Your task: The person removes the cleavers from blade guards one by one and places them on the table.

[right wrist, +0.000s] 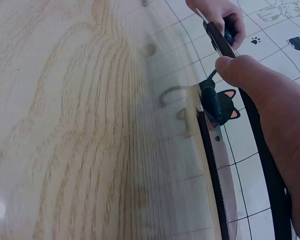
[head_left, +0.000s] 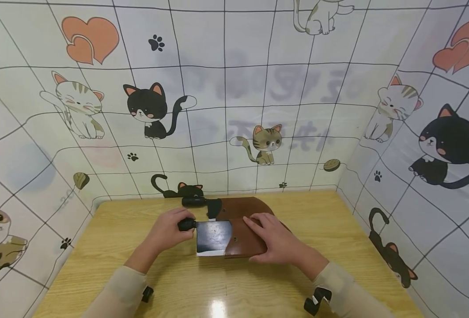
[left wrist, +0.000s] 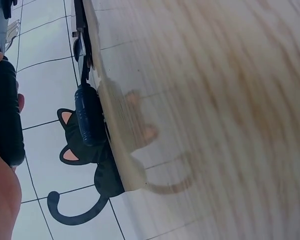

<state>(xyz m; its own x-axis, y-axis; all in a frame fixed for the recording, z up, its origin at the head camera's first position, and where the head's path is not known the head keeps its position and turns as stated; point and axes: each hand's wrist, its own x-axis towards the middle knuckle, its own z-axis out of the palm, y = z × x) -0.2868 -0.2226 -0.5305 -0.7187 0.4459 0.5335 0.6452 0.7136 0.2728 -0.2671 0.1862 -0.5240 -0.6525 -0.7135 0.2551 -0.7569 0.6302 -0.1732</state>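
A cleaver with a broad dark blade (head_left: 213, 237) is partly inside a brown sheath (head_left: 245, 240). My left hand (head_left: 171, 230) grips its black handle (head_left: 186, 224), also visible at the left edge of the left wrist view (left wrist: 7, 115). My right hand (head_left: 279, 240) holds the sheath, thumb at its near edge and fingers over the upper face. In the right wrist view, cleaver and sheath are raised off the table, with the right hand (right wrist: 272, 100) around the sheath. Behind them on the table lies a second knife, its black handle (head_left: 194, 201) to the left and brown sheath (head_left: 240, 206) to the right.
The wooden table (head_left: 310, 216) meets a white grid-patterned cloth (head_left: 202, 88) with printed cats at the back and sides. The second knife lies near the table's back edge. Black devices (head_left: 317, 301) are strapped at both sleeves.
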